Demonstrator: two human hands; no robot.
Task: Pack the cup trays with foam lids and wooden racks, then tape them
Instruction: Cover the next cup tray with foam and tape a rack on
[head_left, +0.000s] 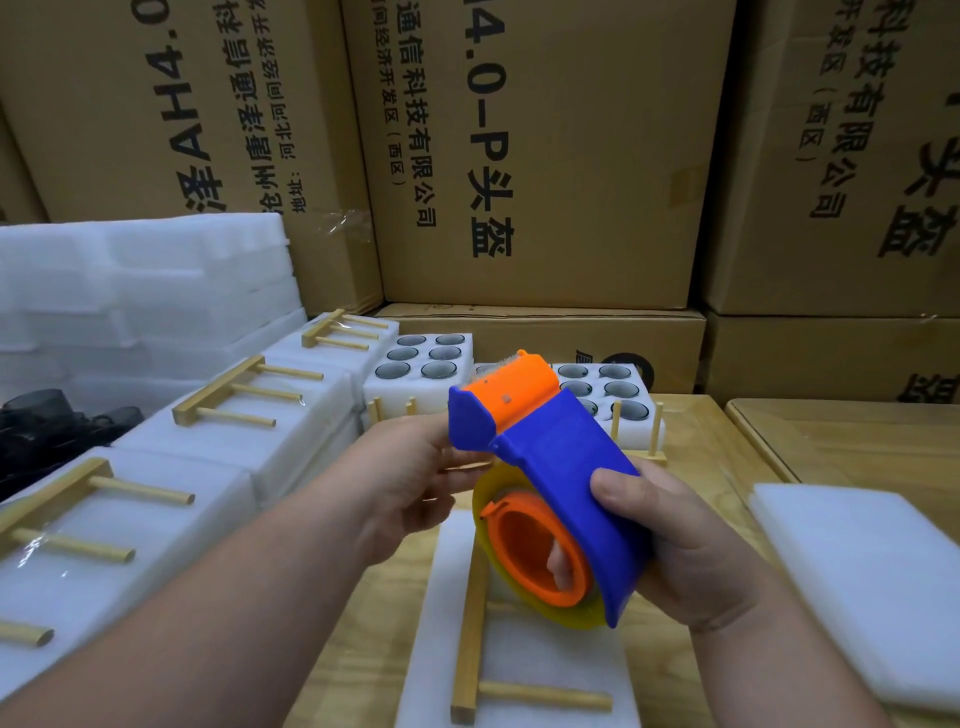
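In the head view, the right hand (691, 551) holds a blue and orange tape dispenser (550, 478) in the middle of the frame, its grip wrapped round the blue body with the thumb on top and fingertips showing through the orange core. The left hand (415, 467) reaches to the dispenser's front end just under the orange cutter, its fingers curled there as if pinching the tape end, though the tape itself is too clear to make out, so what that grip holds cannot be told for sure. The package to be taped, a foam lid (519, 649) with a wooden rack (478, 623) lying on it, sits on the bench (727, 457) in the lower middle of the frame, directly below the dispenser and apart from both hands. The likely trouble from here: the tape end could slip back onto the roll or fold onto itself if it is pulled off at an angle, and the left fingers sit close to the toothed cutter. The rack lies loose on the foam, so a drag of the tape could shift it off line before it is fixed. Finished taped packages (156, 519) line the left of the frame, open cup trays (426, 358) stand behind, and a spare foam sheet (857, 582) lies at the right.
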